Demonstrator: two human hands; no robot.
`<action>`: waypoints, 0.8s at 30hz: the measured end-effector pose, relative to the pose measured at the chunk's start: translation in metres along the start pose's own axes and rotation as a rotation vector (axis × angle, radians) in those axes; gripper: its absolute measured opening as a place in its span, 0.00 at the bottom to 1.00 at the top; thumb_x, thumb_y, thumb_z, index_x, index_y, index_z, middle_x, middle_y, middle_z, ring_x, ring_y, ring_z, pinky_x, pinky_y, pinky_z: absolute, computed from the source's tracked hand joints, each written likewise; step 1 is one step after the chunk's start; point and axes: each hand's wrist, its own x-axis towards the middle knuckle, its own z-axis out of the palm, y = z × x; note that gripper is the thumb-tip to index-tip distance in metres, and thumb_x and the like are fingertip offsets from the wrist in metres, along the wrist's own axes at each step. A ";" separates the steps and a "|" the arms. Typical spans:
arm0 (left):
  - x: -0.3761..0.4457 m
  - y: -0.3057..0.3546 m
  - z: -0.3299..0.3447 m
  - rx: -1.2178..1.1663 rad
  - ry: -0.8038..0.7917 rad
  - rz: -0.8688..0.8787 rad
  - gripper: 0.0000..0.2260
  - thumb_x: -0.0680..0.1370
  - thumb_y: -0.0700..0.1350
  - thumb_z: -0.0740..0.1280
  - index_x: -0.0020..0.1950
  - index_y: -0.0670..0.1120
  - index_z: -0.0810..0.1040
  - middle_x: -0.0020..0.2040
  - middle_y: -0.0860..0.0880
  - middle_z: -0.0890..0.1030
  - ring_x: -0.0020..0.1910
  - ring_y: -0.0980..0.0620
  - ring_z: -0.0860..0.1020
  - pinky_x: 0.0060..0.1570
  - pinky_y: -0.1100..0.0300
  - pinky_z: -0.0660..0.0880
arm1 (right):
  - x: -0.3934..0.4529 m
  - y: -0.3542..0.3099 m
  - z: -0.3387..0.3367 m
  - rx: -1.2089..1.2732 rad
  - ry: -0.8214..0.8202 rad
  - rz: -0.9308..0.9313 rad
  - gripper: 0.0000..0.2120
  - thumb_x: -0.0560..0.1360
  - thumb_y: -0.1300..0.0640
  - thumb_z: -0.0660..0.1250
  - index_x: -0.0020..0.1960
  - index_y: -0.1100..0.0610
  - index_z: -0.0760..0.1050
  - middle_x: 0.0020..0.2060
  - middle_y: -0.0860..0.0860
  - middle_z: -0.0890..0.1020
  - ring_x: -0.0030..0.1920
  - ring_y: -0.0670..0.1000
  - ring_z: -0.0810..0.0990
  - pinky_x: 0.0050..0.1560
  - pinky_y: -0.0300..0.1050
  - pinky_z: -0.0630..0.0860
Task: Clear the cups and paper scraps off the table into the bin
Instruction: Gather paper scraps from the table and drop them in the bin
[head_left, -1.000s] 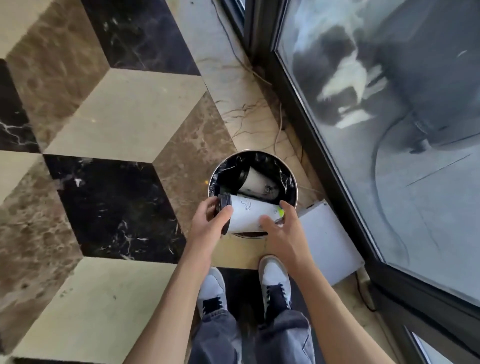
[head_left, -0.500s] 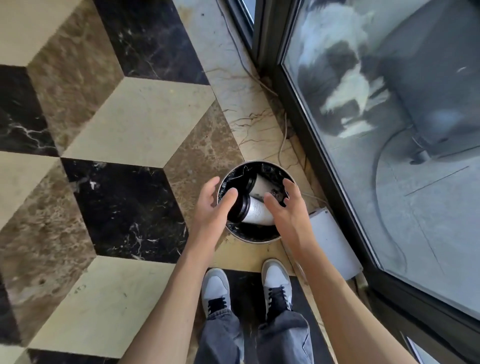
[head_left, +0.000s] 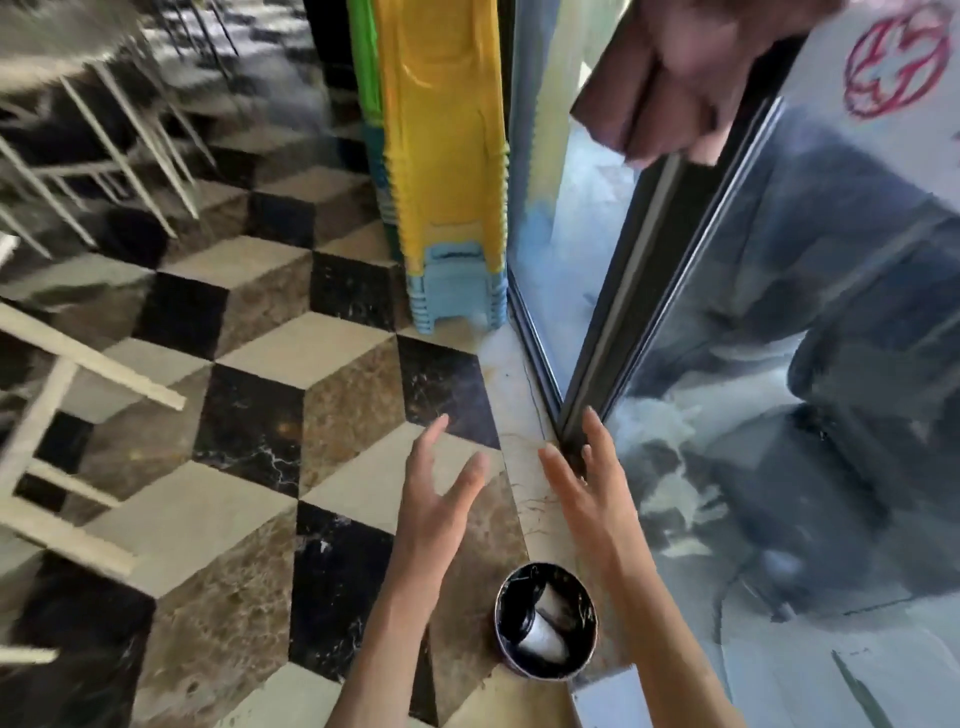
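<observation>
A round bin (head_left: 586, 603) with a black liner stands on the floor by the glass wall, low in the head view. Two white paper cups with dark lids lie inside it, one (head_left: 543, 638) nearer me and one (head_left: 549, 598) behind it. My left hand (head_left: 435, 494) is raised above and to the left of the bin, fingers spread, holding nothing. My right hand (head_left: 589, 478) is raised on the other side, near the dark window frame, also spread and empty. No table and no paper scraps are in view.
A tall stack of yellow, green and blue plastic stools (head_left: 441, 171) stands against the glass wall (head_left: 779, 364) ahead. White chair and table legs (head_left: 62, 415) fill the left side. The floor is patterned marble tile (head_left: 249, 395).
The cup left my hands and now lies in the bin. Both hands have lifted away from the bin, open. My head has tilted up, so the bin sits lower in view.
</observation>
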 end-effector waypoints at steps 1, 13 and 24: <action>-0.008 0.026 -0.012 -0.019 0.022 0.037 0.25 0.69 0.68 0.68 0.65 0.76 0.65 0.74 0.64 0.65 0.75 0.63 0.62 0.71 0.57 0.61 | -0.009 -0.029 -0.001 0.018 -0.004 -0.045 0.43 0.72 0.35 0.64 0.81 0.48 0.54 0.80 0.45 0.60 0.79 0.46 0.58 0.79 0.54 0.59; -0.138 0.197 -0.127 -0.078 0.449 0.355 0.27 0.68 0.69 0.67 0.66 0.76 0.64 0.79 0.56 0.65 0.77 0.55 0.63 0.74 0.49 0.65 | -0.113 -0.219 0.012 0.066 -0.235 -0.446 0.44 0.70 0.36 0.64 0.81 0.47 0.53 0.77 0.40 0.60 0.77 0.44 0.59 0.74 0.41 0.63; -0.362 0.160 -0.245 -0.134 1.093 0.304 0.26 0.66 0.67 0.69 0.62 0.75 0.66 0.77 0.56 0.67 0.75 0.56 0.64 0.71 0.55 0.65 | -0.284 -0.256 0.140 0.076 -0.894 -0.639 0.43 0.71 0.38 0.67 0.81 0.44 0.52 0.80 0.42 0.57 0.72 0.30 0.61 0.73 0.41 0.66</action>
